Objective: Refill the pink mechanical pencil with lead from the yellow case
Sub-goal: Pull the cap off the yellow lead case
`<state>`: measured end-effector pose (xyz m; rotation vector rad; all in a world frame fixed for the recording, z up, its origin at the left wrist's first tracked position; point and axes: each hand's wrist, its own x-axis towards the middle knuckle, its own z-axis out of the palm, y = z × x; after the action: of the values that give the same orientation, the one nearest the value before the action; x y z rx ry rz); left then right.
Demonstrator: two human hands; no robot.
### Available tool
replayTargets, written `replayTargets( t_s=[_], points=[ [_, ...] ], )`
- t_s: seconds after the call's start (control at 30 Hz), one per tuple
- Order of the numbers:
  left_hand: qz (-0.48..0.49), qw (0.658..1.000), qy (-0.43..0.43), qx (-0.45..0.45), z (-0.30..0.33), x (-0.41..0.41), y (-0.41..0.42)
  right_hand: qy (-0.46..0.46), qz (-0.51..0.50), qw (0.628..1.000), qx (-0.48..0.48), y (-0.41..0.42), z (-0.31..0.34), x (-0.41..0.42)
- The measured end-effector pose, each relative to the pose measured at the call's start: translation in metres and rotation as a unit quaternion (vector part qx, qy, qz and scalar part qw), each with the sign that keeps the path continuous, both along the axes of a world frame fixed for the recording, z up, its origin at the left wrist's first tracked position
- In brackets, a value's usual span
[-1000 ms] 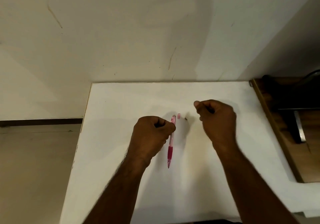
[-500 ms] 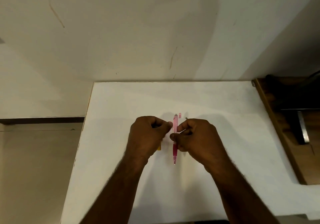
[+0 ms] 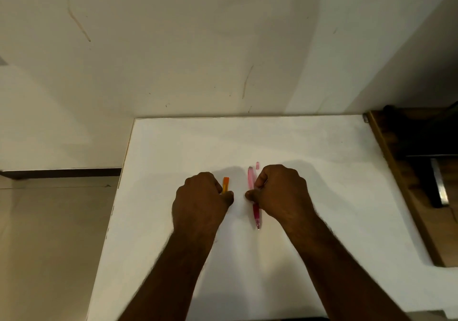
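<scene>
The pink mechanical pencil (image 3: 252, 184) stands nearly upright above the white table (image 3: 322, 152), its tip pointing down toward me. My right hand (image 3: 280, 191) is closed around its middle. My left hand (image 3: 202, 201) is closed on the yellow lead case (image 3: 225, 184), whose orange top sticks out above the fingers. The hands sit side by side, a small gap between them. A small pink cap (image 3: 257, 165) lies on the table just beyond the pencil's upper end. No lead is visible.
A cream wall rises behind the table's far edge. A dark wooden desk (image 3: 409, 172) with a metal part abuts the table on the right. The floor lies off the table's left edge (image 3: 116, 196).
The pencil has passed from my left hand to my right hand. My left hand has shifted left and now shows the yellow case; the hands have drawn apart.
</scene>
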<state>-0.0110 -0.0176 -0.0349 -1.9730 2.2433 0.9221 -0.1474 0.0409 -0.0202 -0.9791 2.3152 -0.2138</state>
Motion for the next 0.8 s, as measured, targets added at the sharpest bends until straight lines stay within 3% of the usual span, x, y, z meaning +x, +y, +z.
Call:
replayTargets(
  t_s=[0.1,0.17,0.27,0.37,0.5,0.67,0.8],
  points=[
    [0.0,1.0,0.012,-0.005,0.003,0.002,-0.002,0.034,0.007,0.999,-0.03,0.002,0.001,-0.002],
    [-0.009,1.0,0.026,-0.014,0.006,0.003,-0.003,0.046,-0.016,0.993,-0.104,0.002,0.003,-0.001],
    [-0.023,0.997,0.055,-0.041,0.012,0.004,-0.005,-0.074,-0.097,0.969,-0.213,-0.003,-0.001,0.001],
    [-0.032,0.994,0.086,-0.055,0.015,0.006,-0.005,-0.23,-0.16,0.933,-0.225,-0.007,-0.005,0.003],
    [-0.045,0.992,0.099,-0.067,0.018,0.01,-0.006,-0.306,-0.183,0.903,-0.24,-0.01,-0.004,0.007],
    [-0.026,0.993,0.1,-0.063,0.02,0.021,-0.011,-0.264,-0.208,0.897,-0.286,-0.014,-0.006,0.008],
    [-0.012,0.992,0.108,-0.068,0.022,0.033,-0.016,-0.185,-0.084,0.949,-0.242,-0.013,-0.014,0.02]
  ],
)
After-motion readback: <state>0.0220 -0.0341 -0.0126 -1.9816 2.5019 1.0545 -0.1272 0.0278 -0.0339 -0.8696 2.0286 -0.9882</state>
